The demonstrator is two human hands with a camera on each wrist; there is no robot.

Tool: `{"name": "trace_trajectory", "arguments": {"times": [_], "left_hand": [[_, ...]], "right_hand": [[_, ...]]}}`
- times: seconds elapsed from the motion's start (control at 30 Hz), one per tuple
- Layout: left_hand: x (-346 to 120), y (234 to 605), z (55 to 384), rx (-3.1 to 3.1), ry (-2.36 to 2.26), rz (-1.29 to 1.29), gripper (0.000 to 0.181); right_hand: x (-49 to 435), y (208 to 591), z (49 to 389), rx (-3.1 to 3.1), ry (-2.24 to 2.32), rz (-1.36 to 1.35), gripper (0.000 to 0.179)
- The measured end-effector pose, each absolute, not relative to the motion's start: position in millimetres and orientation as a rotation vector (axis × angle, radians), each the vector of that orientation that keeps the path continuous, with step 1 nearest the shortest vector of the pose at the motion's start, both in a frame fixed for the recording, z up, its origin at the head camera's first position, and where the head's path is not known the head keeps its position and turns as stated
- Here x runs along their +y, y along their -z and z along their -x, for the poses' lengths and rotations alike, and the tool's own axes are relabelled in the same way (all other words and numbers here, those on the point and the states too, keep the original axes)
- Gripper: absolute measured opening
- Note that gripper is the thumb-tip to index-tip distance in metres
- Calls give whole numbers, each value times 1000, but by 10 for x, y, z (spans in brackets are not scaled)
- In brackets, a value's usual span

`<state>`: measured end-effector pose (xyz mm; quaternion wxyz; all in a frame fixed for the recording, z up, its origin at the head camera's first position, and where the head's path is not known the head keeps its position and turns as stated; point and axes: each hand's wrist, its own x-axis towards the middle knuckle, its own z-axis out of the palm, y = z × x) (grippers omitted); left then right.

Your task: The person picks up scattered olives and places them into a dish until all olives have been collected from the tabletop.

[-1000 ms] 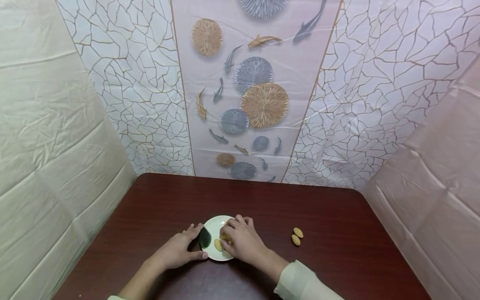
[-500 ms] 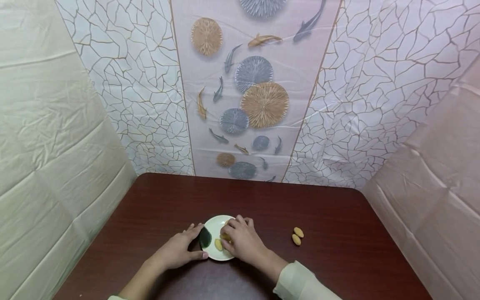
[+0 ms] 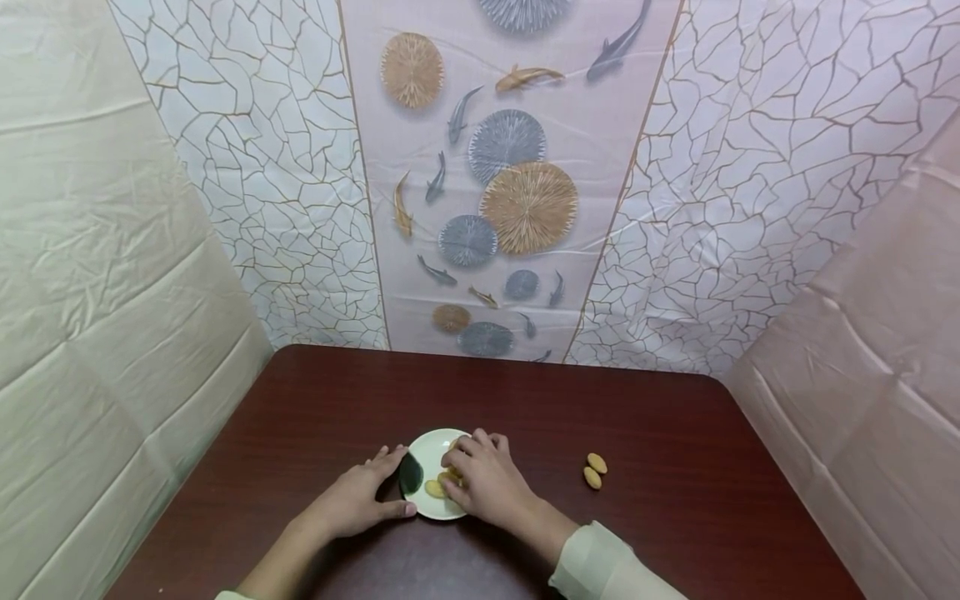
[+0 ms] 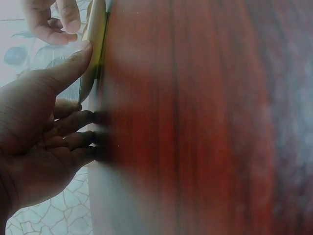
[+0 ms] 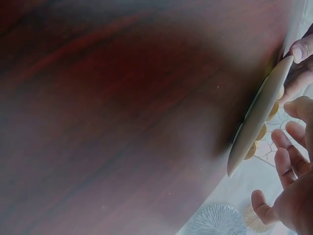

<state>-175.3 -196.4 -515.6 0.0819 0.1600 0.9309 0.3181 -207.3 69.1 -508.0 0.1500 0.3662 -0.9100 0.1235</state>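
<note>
In the head view a small pale round plate with a dark green patch at its left stands on the dark red-brown table. My left hand lies at its left, thumb and fingertips touching the rim, fingers fairly straight. Over the plate's right part hovers my right hand, hiding some of what lies there. Yellow almond-shaped pieces show by its thumb. In the right wrist view, several such pieces rest on the plate, and my right fingers are spread loosely, apart from them, with nothing visible between them.
Two more almond-shaped pieces lie close together on the table to the right of the plate. A patterned cloth wall hangs behind the table's far edge, with pale cloth at the left side.
Near my right thumb, the yellow piece on the plate has turned and shifted slightly left, and another shows beside it. My left hand has stayed in place at the rim.
</note>
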Motion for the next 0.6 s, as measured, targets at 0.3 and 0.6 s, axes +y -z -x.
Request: {"name": "trace_trajectory", "arguments": {"times": [0.3,0.6], "left_hand": [[-1969,5153,1748,2772,-959,-470,103],[-1978,5152,1780,2766,-931,-471,103]], "right_hand": [[797,5024,2030,-2570,-379,-1061,18],[999,4988,2032,-2576,-397,-1037,21]]}}
